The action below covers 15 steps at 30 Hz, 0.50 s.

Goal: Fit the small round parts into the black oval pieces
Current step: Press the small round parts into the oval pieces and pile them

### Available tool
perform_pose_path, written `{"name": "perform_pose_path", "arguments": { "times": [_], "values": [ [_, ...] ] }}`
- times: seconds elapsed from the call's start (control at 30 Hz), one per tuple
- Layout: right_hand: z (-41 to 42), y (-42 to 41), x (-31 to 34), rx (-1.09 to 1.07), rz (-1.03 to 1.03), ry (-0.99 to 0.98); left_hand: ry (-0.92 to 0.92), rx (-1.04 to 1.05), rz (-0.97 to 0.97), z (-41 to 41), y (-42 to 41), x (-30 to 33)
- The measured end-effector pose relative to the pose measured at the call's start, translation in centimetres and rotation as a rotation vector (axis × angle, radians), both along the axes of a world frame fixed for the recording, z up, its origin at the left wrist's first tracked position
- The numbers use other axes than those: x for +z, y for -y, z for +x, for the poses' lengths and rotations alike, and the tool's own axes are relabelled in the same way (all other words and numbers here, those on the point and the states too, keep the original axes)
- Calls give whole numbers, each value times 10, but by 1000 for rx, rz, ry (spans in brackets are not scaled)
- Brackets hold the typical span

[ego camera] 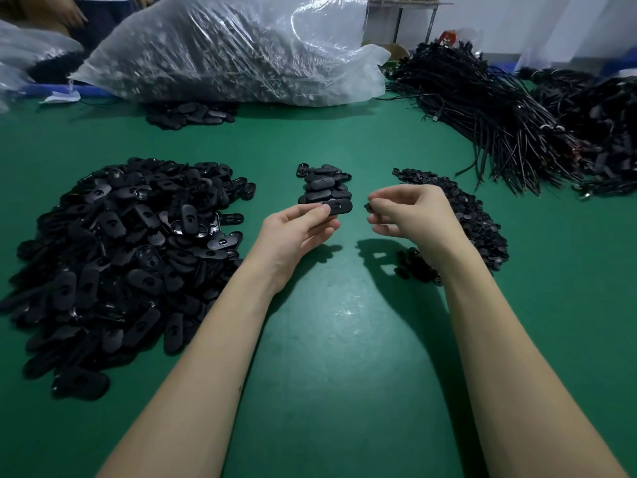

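- Left hand (pixel 299 225) pinches a black oval plastic piece (pixel 339 206); right hand (pixel 406 211) pinches a small round black part (pixel 369 205), just apart, above the green surface (pixel 344 339).
- Step, likely: aligning; next, press part into oval's hole.
- Behind: small stack of ovals (pixel 325 182), presumably finished.

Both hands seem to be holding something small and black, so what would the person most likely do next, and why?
Probably bring the right hand leftward, pressing its small round black part into the black oval plastic piece pinched by the left hand. The two pieces are held apart, facing each other, not yet joined.
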State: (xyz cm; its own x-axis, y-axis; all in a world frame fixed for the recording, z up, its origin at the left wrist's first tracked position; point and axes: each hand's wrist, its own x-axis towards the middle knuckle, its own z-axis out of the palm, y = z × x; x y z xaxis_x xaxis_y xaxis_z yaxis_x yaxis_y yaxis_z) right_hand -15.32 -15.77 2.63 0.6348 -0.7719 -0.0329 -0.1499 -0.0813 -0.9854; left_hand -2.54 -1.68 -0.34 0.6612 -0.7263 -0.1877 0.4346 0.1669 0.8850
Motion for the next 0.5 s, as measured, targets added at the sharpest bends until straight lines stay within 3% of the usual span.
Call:
{"name": "perform_pose_path", "arguments": {
  "times": [0.23, 0.37, 0.5],
  "values": [
    [9, -15, 6, 129, 143, 97, 75, -36, -8, 1, -2, -1],
    [14, -20, 7, 116, 73, 131, 146, -59, 12, 0, -1, -3],
    [17, -23, 7, 85, 42, 164, 449, -20, 149, -2, 0, -3]
  ]
}}
